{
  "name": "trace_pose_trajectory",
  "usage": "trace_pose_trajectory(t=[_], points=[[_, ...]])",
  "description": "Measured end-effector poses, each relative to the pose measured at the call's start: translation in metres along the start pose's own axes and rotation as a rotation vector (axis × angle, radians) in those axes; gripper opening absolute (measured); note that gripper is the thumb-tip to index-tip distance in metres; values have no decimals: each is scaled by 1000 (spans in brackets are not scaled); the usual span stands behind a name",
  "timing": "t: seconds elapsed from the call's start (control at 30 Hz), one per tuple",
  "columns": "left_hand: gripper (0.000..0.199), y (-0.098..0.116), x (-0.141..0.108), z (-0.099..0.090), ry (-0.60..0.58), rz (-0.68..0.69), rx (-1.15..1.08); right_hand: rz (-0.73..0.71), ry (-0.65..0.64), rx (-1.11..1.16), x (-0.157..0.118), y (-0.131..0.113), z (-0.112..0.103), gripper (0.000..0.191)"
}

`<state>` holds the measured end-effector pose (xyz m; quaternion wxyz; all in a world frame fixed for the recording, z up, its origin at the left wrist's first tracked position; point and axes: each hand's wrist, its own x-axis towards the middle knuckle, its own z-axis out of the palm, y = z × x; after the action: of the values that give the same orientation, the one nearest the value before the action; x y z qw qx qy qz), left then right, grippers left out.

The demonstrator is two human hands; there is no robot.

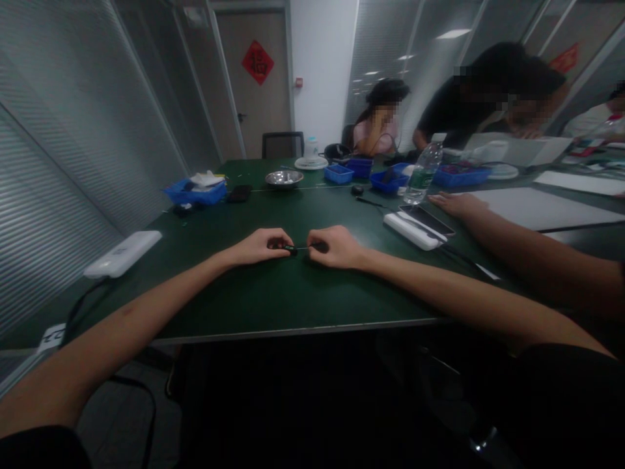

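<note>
Just above the green table, near its front edge, my two hands face each other a short gap apart. My left hand is closed on a small black object that sticks out between thumb and fingers. Pinched in my right hand is a dark handle, with a thin metal shaft reaching left toward the black object. Whether the shaft's tip touches that object cannot be made out.
White power banks lie left and right. Behind are a metal bowl, blue trays and a water bottle. Another person's arm rests at the right, beside a phone. More people sit or lean beyond.
</note>
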<state>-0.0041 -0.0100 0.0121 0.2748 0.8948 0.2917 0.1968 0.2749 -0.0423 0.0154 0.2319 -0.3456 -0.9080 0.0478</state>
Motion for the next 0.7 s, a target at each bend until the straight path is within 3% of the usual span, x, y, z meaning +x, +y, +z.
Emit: trace_pose_trajectory(t=[0.7], points=[[34,3,0,-2,-25,6,38,-108,-19,14,2,6,5,19]])
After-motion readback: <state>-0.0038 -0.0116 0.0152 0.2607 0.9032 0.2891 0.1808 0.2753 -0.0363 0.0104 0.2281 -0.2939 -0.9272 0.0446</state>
